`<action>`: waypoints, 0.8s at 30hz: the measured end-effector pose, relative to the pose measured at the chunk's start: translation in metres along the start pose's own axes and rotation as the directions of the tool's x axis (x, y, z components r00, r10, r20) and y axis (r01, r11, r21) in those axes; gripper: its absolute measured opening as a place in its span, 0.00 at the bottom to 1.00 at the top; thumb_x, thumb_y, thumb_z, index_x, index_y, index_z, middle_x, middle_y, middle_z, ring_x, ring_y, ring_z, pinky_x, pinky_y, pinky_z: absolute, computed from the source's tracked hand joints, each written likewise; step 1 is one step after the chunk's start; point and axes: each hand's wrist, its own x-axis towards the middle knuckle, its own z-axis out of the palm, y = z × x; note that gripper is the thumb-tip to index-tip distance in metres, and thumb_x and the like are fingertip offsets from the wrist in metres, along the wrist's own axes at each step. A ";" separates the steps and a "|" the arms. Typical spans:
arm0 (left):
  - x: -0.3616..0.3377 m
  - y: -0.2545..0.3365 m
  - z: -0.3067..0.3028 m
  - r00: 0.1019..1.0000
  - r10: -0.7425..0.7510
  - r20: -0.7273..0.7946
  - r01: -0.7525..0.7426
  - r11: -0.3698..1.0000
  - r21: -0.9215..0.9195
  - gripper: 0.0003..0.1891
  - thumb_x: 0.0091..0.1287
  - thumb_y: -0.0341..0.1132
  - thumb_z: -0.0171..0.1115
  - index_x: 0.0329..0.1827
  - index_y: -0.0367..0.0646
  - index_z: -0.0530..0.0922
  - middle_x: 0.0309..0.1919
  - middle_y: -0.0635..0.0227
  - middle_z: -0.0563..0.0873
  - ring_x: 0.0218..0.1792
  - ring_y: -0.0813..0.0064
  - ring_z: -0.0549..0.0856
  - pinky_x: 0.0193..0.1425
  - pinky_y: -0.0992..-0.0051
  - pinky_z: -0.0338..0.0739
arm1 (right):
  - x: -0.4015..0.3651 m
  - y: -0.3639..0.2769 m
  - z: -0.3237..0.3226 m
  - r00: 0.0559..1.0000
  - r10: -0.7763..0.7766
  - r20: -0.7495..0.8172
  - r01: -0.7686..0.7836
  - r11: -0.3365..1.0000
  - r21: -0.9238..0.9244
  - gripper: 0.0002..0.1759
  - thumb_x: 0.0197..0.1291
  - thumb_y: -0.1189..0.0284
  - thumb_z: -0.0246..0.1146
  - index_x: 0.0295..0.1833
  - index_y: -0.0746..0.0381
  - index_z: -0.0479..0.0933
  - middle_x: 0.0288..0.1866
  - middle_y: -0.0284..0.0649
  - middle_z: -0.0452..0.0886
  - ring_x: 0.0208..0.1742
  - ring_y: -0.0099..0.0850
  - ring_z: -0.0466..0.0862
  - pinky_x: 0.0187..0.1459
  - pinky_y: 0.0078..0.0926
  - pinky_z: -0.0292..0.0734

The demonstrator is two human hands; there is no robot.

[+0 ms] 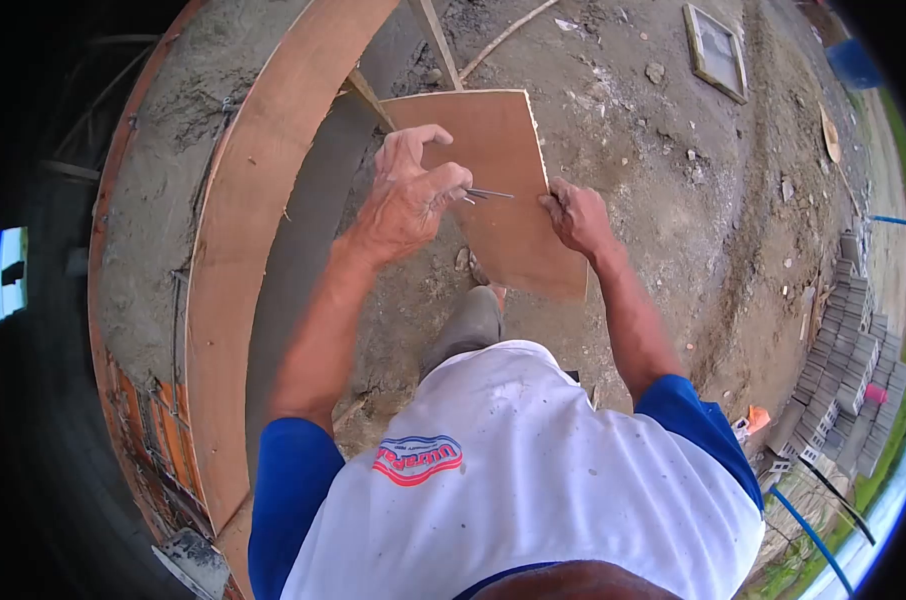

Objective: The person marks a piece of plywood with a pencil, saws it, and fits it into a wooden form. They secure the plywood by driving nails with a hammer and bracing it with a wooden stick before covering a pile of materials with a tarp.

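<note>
My left hand (408, 195) pinches a few thin metal nails (493, 194) between thumb and fingers, their ends pointing right. It is over the left part of a brown plywood sheet (508, 240), in front of its face. My right hand (578, 218) grips the sheet's right edge, fingers closed round it. The sheet stands tilted ahead of me, its lower end near my foot (499, 294). A wooden strut (370, 98) meets its upper left corner.
A long plywood strip (263, 200) lines the wet concrete beam (173, 150) at left. A small framed screen (718, 52) lies on the dirt ground (663, 200) at upper right. Stacked hollow blocks (843, 350) stand at far right. A trowel-like tool (193, 562) rests at lower left.
</note>
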 end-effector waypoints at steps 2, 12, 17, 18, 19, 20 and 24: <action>0.062 -0.033 0.012 0.996 0.067 0.061 -0.069 0.997 0.040 0.09 0.56 0.28 0.67 0.39 0.51 0.80 0.56 0.55 0.72 0.56 0.53 0.73 0.57 0.60 0.69 | 0.043 0.008 -0.029 0.994 -0.084 0.074 0.085 0.996 -0.007 0.12 0.62 0.64 0.61 0.35 0.62 0.75 0.30 0.55 0.79 0.37 0.58 0.79 0.36 0.53 0.71; 0.228 -0.061 0.037 0.992 0.110 0.068 -0.114 0.992 0.053 0.07 0.58 0.30 0.65 0.39 0.52 0.81 0.53 0.56 0.73 0.46 0.52 0.78 0.48 0.59 0.76 | 0.115 0.053 -0.163 0.980 -0.099 0.175 0.087 0.994 0.071 0.13 0.58 0.64 0.63 0.35 0.64 0.75 0.30 0.56 0.78 0.38 0.59 0.76 0.36 0.51 0.70; 0.303 -0.072 0.033 0.980 0.025 0.199 -0.017 0.999 -0.042 0.06 0.60 0.31 0.65 0.40 0.49 0.80 0.37 0.58 0.78 0.35 0.52 0.82 0.38 0.60 0.77 | 0.163 0.066 -0.202 0.934 -0.229 -0.274 0.184 0.966 -0.183 0.13 0.58 0.63 0.64 0.40 0.62 0.77 0.41 0.48 0.82 0.46 0.51 0.80 0.42 0.46 0.74; 0.318 -0.074 0.036 0.982 0.033 0.186 -0.033 0.999 -0.004 0.06 0.61 0.32 0.64 0.40 0.49 0.80 0.35 0.58 0.78 0.35 0.52 0.82 0.38 0.59 0.77 | 0.176 0.061 -0.214 0.884 -0.279 -0.374 0.215 0.955 -0.204 0.13 0.58 0.63 0.64 0.41 0.62 0.78 0.42 0.47 0.82 0.47 0.49 0.80 0.43 0.45 0.75; 0.334 -0.075 0.041 0.984 0.035 0.172 -0.042 0.998 0.038 0.05 0.62 0.33 0.64 0.40 0.49 0.79 0.32 0.59 0.78 0.35 0.51 0.82 0.37 0.59 0.77 | 0.189 0.056 -0.226 0.821 -0.325 -0.469 0.241 0.942 -0.232 0.13 0.59 0.64 0.64 0.42 0.61 0.78 0.44 0.45 0.82 0.49 0.48 0.80 0.44 0.44 0.75; 0.347 -0.074 0.048 0.984 0.056 0.167 -0.066 0.996 0.060 0.06 0.62 0.33 0.63 0.41 0.49 0.79 0.33 0.58 0.78 0.35 0.51 0.82 0.37 0.58 0.77 | 0.201 0.046 -0.240 0.819 -0.321 -0.475 0.272 0.947 -0.170 0.13 0.59 0.64 0.64 0.43 0.61 0.78 0.46 0.44 0.82 0.50 0.45 0.80 0.45 0.42 0.76; 0.391 -0.068 0.083 0.980 -0.019 0.196 -0.033 0.966 0.258 0.07 0.61 0.32 0.61 0.42 0.50 0.79 0.37 0.57 0.78 0.37 0.52 0.83 0.38 0.57 0.78 | 0.261 0.051 -0.239 0.862 -0.366 -0.351 0.290 0.924 -0.250 0.11 0.61 0.67 0.61 0.45 0.61 0.79 0.40 0.43 0.81 0.44 0.42 0.80 0.44 0.39 0.76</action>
